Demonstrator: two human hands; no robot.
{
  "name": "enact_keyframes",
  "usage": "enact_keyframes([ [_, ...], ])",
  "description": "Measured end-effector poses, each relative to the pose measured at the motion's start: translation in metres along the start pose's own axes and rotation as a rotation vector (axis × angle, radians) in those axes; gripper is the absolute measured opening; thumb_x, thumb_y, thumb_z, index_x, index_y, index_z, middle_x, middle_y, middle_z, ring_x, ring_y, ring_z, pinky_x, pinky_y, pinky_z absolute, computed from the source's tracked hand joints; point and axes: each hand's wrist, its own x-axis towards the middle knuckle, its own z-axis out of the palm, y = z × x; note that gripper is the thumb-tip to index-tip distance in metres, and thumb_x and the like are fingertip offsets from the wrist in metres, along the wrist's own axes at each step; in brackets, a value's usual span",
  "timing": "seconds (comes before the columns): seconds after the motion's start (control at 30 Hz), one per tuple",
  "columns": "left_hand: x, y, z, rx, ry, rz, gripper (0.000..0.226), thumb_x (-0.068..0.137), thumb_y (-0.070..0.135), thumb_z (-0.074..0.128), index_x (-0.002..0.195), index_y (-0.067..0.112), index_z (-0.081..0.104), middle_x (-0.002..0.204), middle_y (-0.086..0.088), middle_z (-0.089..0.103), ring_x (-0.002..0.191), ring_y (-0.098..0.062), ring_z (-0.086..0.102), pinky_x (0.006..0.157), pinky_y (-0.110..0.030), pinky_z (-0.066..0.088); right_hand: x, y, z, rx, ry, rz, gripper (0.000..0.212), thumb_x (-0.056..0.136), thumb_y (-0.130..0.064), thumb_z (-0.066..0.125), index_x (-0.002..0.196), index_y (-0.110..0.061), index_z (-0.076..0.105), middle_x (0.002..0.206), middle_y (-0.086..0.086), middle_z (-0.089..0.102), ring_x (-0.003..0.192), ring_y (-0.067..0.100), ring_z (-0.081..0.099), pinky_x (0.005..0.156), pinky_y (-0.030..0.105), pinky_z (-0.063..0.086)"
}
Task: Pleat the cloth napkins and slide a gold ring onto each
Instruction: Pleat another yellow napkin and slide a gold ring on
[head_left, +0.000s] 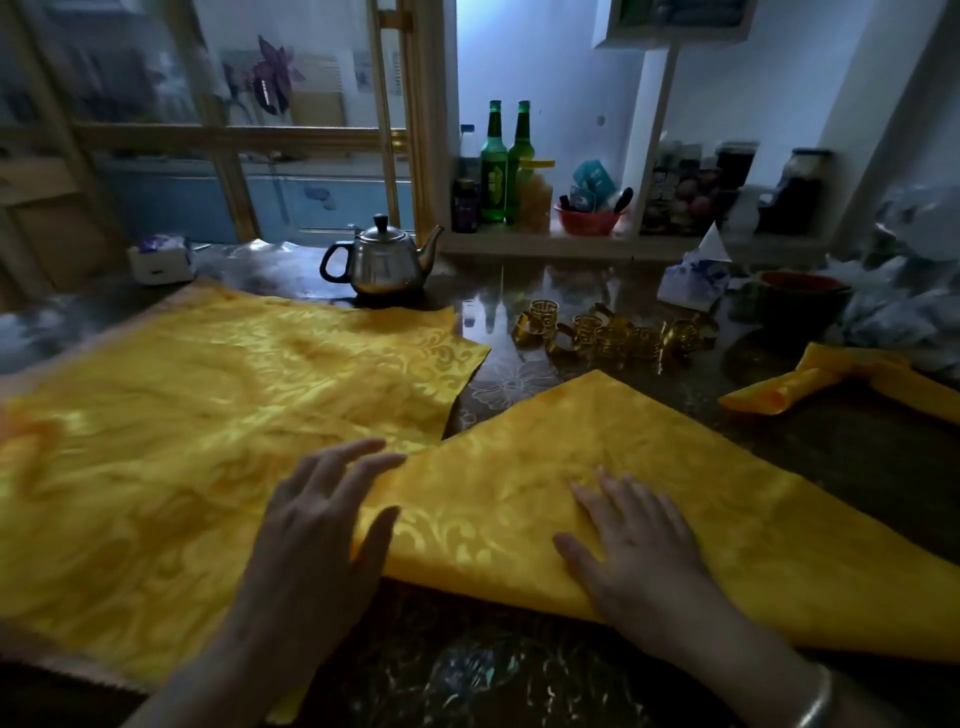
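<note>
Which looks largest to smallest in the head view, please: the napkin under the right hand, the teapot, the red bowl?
napkin
teapot
red bowl
The napkin lies nearest and the bowl farthest, so true sizes are unsure.

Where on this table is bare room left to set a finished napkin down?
Bare table shows in the wedge between the spread napkins, the folded napkin and the gold rings; also between the folded napkin and the rolled napkin. The far side is crowded: teapot, rings, tissue pack.
</note>
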Motion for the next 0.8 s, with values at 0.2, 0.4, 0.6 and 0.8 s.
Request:
enact_keyframes([
  [0.2,-0.030,-0.050,-0.022,0.113,0.019,-0.386,0.057,0.074,0.052,0.074,0.114,0.017,0.053,0.101,-0.004,0.057,0.090,-0.026,0.057,0.080,-0.041,0.046,-0.005,-0.004,0.004,0.005,0.029,0.001,0.077,0.085,-0.076,0.006,0.152,-0.038,0.003,0.162,-0.009,-0.009,0.148,0.012,-0.012,0.120,0.039,-0.009],
  [0.4,-0.035,-0.048,-0.025,-0.170,0.057,-0.556,0.028,0.080,0.038,0.074,0.095,0.025,0.056,0.080,0.009,0.063,0.075,-0.013,0.064,0.065,-0.034,0.054,-0.005,-0.003,0.007,0.000,0.068,0.013,0.063,0.095,-0.063,0.020,0.152,-0.039,0.006,0.162,-0.010,-0.006,0.148,0.010,-0.010,0.120,0.037,-0.009],
  [0.6,-0.027,-0.057,-0.032,-0.414,0.124,-0.518,0.016,0.082,0.017,0.075,0.096,0.021,0.070,0.087,0.008,0.070,0.083,-0.006,0.066,0.069,-0.024,0.049,-0.006,-0.005,0.006,-0.009,0.058,0.018,0.063,0.096,-0.063,0.019,0.152,-0.039,0.005,0.162,-0.011,-0.005,0.148,0.009,-0.009,0.120,0.036,-0.008],
  [0.8,-0.005,-0.071,-0.051,-0.806,-0.010,-0.678,0.026,0.078,0.012,0.076,0.103,0.017,0.070,0.089,-0.004,0.073,0.075,-0.006,0.065,0.065,-0.019,0.045,-0.009,-0.006,0.005,-0.022,0.066,0.014,0.062,0.096,-0.062,0.017,0.152,-0.039,0.003,0.162,-0.010,-0.006,0.148,0.009,-0.009,0.121,0.036,-0.007],
])
